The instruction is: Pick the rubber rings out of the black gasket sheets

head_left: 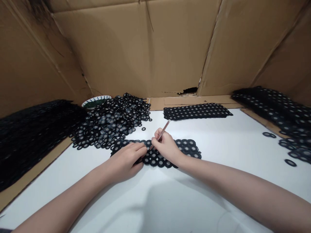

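Observation:
A rectangular sheet of black rings [187, 147] with pale grey centres lies flat on the white table in front of me. My left hand [131, 157] rests on its left half, fingers bent together over the rings and thumb at the near edge. Between thumb and fingers, my right hand [166, 145] pinches a slim brownish pen-like stick [164, 131]. The stick leans, its upper end away from me and its lower end down at the rings beside my left fingertips. Its exact kind I cannot make out. Both hands cover part of the sheet.
Loose black rings [109, 121] are heaped at the back left, before a white-and-green dish [96, 102]. Another ring sheet [198, 111] lies at the back. Dark stacks stand left [36, 136] and right [274, 103], near scattered rings [291, 162]. Cardboard walls [145, 48] enclose the table.

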Tool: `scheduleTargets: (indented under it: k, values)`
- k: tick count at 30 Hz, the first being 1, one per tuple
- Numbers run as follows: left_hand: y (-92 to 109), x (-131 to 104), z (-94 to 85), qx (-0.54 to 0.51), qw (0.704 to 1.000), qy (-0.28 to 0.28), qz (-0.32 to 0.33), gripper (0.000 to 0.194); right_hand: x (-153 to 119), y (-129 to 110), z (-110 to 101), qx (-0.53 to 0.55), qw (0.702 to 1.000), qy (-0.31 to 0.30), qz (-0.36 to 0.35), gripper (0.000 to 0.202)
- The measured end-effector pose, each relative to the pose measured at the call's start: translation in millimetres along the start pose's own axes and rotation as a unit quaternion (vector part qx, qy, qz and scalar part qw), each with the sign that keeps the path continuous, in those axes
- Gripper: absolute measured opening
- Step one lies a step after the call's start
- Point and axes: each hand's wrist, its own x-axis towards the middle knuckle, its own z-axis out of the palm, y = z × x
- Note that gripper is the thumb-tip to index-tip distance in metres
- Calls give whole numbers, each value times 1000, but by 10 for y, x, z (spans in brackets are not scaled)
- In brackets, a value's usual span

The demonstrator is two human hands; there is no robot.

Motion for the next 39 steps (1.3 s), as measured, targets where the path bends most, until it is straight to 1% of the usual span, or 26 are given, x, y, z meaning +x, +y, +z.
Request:
scheduleTargets:
  k: [13, 23, 32, 39]
  values:
    - [3, -4, -1, -3, 1000, -8, -1, 12, -5, 1, 0, 0, 1000, -8, 4, 9]
    - [-17, -2, 16, 2, 1000, 9, 12, 13, 5, 17, 2, -6, 1000, -2, -6, 9]
    - [-25, 5, 12, -8, 999, 24, 20, 14, 2, 2, 4, 13, 1000, -4, 3, 10]
    - [-39, 22, 53, -38, 998, 49, -21, 14, 1, 18, 5, 15, 1000, -4, 7, 8]
